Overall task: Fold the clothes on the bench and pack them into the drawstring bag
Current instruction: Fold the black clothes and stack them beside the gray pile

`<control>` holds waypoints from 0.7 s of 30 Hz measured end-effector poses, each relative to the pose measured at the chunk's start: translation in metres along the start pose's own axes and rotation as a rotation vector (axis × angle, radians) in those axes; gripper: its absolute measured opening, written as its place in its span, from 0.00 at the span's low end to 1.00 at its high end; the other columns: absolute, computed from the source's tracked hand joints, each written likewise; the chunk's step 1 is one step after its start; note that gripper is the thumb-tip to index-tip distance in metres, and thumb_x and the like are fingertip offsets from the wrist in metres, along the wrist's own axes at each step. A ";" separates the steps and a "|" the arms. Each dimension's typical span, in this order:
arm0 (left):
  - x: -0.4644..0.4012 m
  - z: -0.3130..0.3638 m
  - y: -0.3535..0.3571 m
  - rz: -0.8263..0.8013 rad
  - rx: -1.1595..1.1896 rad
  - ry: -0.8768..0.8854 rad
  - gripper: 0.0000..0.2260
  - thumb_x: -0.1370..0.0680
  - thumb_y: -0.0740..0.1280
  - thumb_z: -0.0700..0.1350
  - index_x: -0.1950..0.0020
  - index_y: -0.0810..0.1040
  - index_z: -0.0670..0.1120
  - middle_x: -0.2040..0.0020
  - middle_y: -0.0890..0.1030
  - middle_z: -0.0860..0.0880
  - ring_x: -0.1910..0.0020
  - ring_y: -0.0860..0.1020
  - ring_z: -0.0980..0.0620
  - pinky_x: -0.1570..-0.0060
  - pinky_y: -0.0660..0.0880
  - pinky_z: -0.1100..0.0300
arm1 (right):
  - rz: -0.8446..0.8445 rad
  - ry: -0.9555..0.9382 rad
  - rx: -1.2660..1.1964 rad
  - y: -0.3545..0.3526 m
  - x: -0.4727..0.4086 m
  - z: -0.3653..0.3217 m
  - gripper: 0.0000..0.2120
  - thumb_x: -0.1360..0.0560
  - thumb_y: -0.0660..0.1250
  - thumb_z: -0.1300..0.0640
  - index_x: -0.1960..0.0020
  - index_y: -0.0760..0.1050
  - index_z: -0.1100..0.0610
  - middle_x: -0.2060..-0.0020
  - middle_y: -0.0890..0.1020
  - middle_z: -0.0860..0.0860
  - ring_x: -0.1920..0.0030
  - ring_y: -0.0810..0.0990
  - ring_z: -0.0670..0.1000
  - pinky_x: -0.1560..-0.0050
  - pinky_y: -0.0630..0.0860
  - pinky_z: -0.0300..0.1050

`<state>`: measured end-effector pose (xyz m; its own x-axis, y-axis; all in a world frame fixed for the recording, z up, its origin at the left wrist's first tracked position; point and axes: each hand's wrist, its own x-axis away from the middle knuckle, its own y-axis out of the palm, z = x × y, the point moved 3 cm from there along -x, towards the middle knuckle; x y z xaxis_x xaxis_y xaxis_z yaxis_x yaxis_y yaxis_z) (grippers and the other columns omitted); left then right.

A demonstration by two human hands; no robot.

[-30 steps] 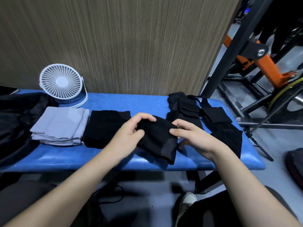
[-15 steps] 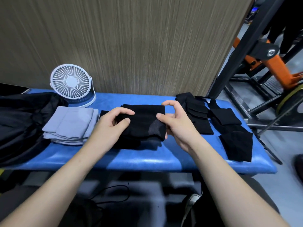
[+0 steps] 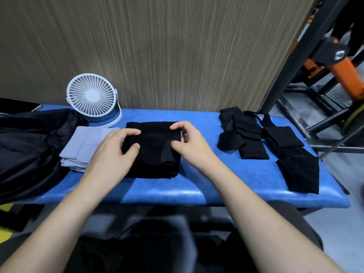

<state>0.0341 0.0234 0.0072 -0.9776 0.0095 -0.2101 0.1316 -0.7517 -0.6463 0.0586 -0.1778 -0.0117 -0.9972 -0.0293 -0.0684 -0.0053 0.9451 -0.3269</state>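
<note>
The blue bench [image 3: 216, 186] spans the view, with a black bag [image 3: 29, 146] at nine o'clock. At centre lies the black stack [image 3: 155, 160]; the left hand [image 3: 116, 152] and right hand [image 3: 189, 146] pinch its top piece. It looks soft, light and floppy, best held by its side edges.

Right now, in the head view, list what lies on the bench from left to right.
Black drawstring bag → folded grey clothes → black folded stack, pinched by left hand and right hand → unfolded black pieces. White fan stands behind.
</note>
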 end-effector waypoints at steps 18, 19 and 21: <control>-0.002 -0.016 0.011 -0.019 -0.403 0.114 0.15 0.26 0.72 0.41 0.40 0.79 0.52 0.44 0.71 0.52 0.42 0.73 0.40 0.43 0.73 0.40 | 0.001 -0.128 0.595 0.004 0.007 0.004 0.13 0.23 0.65 0.49 0.40 0.71 0.47 0.50 0.67 0.48 0.53 0.74 0.53 0.50 0.73 0.48; -0.003 -0.018 0.012 -0.039 -0.416 0.112 0.15 0.25 0.71 0.42 0.40 0.79 0.53 0.44 0.72 0.52 0.41 0.73 0.40 0.43 0.73 0.40 | -0.042 -0.111 0.634 0.006 0.007 0.007 0.13 0.23 0.64 0.49 0.39 0.70 0.48 0.49 0.69 0.50 0.49 0.75 0.55 0.49 0.72 0.49; -0.005 -0.020 0.014 -0.055 -0.420 0.114 0.14 0.25 0.71 0.43 0.40 0.80 0.53 0.45 0.72 0.52 0.40 0.73 0.40 0.42 0.73 0.39 | -0.108 -0.079 0.655 0.009 0.008 0.012 0.14 0.22 0.63 0.49 0.37 0.68 0.49 0.46 0.72 0.53 0.43 0.76 0.59 0.45 0.73 0.53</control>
<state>0.0438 0.0261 -0.0157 -0.9637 0.1330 -0.2315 0.1579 -0.4151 -0.8960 0.0511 -0.1735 -0.0264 -0.9851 -0.1597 -0.0635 -0.0340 0.5429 -0.8391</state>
